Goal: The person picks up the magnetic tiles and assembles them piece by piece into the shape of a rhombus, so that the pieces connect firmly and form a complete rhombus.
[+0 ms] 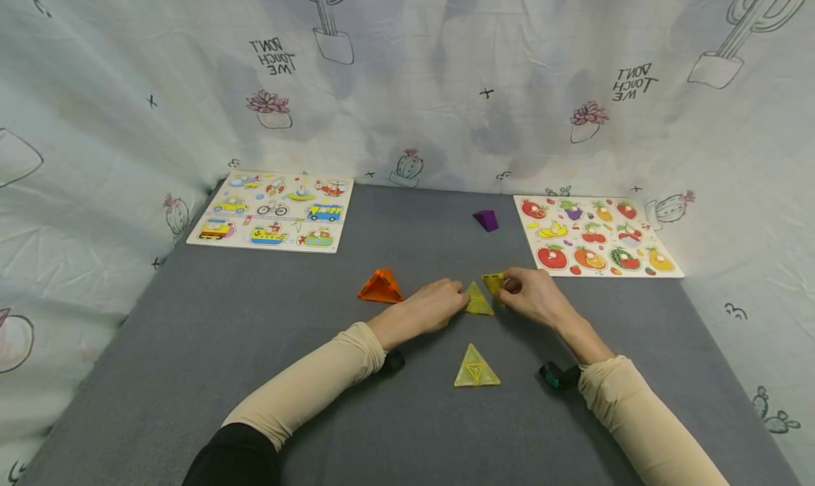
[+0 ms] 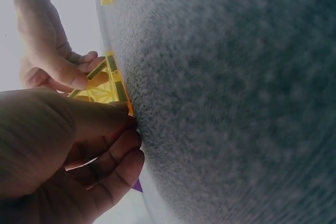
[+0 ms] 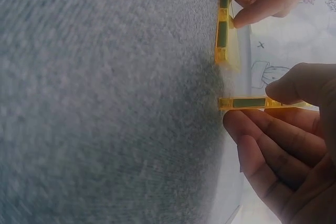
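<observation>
Nearly flat on the grey cloth surface [image 1: 159,330], a translucent yellow triangular plastic tile [image 1: 479,301], pinched at one edge in the left grip [image 1: 429,307]. Just beside it, a second yellow tile [image 1: 492,283], pinched upright in the right grip [image 1: 538,295]. Nearer, a third yellow tile [image 1: 476,373], flat. Leftward, an orange plastic pyramid shape [image 1: 382,286]; farther off, a small purple block [image 1: 487,221], a vehicle-picture board [image 1: 242,240] and a fruit-picture board [image 1: 574,240].
</observation>
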Tool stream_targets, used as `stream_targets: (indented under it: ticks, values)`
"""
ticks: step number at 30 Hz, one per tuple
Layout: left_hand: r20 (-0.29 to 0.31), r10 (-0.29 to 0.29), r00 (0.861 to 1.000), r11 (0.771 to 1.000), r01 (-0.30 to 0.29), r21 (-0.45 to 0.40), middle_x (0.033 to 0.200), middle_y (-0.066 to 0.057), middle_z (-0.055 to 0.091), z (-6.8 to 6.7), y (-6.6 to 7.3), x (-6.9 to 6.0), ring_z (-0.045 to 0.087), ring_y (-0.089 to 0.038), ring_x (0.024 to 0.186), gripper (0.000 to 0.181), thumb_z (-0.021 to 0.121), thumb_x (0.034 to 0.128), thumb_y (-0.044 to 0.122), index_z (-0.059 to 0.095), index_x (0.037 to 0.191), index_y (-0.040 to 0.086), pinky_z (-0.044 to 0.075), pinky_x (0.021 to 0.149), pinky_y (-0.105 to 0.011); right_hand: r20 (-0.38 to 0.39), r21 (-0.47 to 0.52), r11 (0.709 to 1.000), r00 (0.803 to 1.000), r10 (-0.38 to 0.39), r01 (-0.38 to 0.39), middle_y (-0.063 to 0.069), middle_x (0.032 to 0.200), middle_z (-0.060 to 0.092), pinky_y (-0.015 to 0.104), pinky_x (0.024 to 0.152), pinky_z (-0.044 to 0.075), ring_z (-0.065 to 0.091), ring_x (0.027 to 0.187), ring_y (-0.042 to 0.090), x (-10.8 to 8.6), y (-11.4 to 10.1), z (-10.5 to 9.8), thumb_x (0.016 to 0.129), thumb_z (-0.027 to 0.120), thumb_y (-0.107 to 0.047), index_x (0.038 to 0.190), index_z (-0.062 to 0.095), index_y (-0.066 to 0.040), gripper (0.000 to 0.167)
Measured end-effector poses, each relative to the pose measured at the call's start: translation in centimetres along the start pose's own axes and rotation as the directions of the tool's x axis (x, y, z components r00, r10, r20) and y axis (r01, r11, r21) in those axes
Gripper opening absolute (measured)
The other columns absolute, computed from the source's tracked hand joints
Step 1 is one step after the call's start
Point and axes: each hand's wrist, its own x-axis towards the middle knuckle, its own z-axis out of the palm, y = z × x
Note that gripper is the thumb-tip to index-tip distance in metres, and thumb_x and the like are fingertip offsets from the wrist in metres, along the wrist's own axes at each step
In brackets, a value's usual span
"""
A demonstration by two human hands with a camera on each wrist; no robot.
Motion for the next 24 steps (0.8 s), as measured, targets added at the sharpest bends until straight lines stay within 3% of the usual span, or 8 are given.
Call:
stream_targets:
  ticks: [24]
  values:
    - [-0.017,0.009,1.0,0.999,-0.008,0.05,0.093,-0.004,0.064,-0.01,0.05,-0.2,0.061,-0.019,0.08,0.012,0.059,0.0963,0.01,0.069,0.102,0.013,0.052,0.07,-0.029,0.061,0.023,0.999,0.998,-0.024,0.023,0.009,0.082,0.074,0.03,0.063,0.053,0.066,0.071,0.013,0.37,-0.65,0.03,0.084,0.069,-0.013,0.099,0.069,-0.002,0.019]
